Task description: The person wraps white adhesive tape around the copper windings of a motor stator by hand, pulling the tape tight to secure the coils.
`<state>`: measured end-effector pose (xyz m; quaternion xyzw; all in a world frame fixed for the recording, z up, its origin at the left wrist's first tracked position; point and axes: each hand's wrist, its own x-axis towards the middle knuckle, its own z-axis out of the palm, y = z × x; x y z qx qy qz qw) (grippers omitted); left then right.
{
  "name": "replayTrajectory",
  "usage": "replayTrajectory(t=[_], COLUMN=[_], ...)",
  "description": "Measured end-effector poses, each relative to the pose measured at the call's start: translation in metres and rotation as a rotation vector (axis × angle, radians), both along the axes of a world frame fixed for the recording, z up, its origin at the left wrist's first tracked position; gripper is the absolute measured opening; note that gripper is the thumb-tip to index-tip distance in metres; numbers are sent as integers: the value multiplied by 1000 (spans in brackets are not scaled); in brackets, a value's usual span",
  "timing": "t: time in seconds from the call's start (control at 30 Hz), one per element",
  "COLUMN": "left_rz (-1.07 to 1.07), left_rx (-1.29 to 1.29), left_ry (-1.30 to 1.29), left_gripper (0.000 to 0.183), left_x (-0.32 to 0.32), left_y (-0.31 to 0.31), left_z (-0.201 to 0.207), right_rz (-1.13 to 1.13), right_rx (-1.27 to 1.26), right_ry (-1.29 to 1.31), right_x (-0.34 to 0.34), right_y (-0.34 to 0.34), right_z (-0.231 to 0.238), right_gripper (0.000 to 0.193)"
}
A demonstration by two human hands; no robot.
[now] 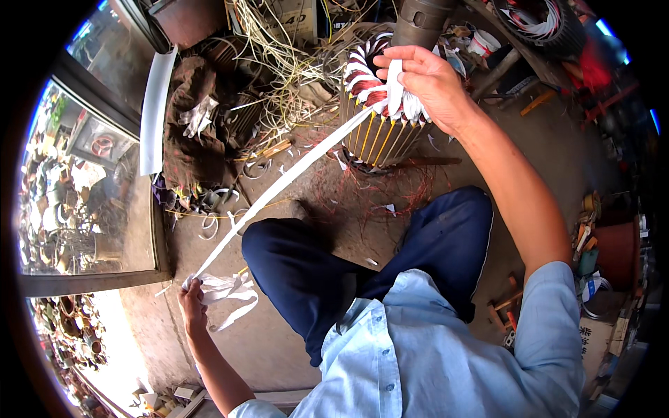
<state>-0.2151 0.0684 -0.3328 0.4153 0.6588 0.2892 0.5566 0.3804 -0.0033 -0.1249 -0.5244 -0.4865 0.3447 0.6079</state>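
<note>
A motor stator [380, 139] with copper-red windings [368, 85] stands on the floor beyond my knees. White tape wraps its coils at intervals, and yellow strips line its slots. From the windings a long white tape [286, 184] runs taut down to the left. My left hand [193, 304] is closed on that tape, with loose loops of it hanging beside the fingers. Over the right part of the coils is my right hand [428, 80], pinching a short upright length of white tape between thumb and fingers.
Tangled pale wire [279, 70] and a dark brown cloth [191, 118] lie at the far left. Thin red wire scraps [348, 184] litter the floor. A glass-paned door [90, 188] stands at left. Another wound stator [540, 24] sits at far right, and a dark cylinder [420, 21] is behind mine.
</note>
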Motion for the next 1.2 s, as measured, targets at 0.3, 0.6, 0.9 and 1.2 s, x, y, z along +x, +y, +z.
replayTrajectory(t=[0.3, 0.6, 0.9, 1.2], left_rz=[125, 81, 43, 133], left_rx=[-45, -111, -282, -302], left_ry=[81, 149, 363, 302], left_gripper=[15, 14, 14, 18], left_x=[-82, -112, -158, -152], left_y=[-25, -49, -94, -121], left_z=[-4, -1, 7, 60], right_rz=[-107, -239, -448, 72], right_rx=[-237, -386, 188, 277], right_ry=[-170, -627, -1412, -1249], right_x=[18, 27, -11, -110], right_y=[17, 19, -5, -2], right_z=[-23, -39, -59, -122], right_gripper=[34, 31, 25, 15])
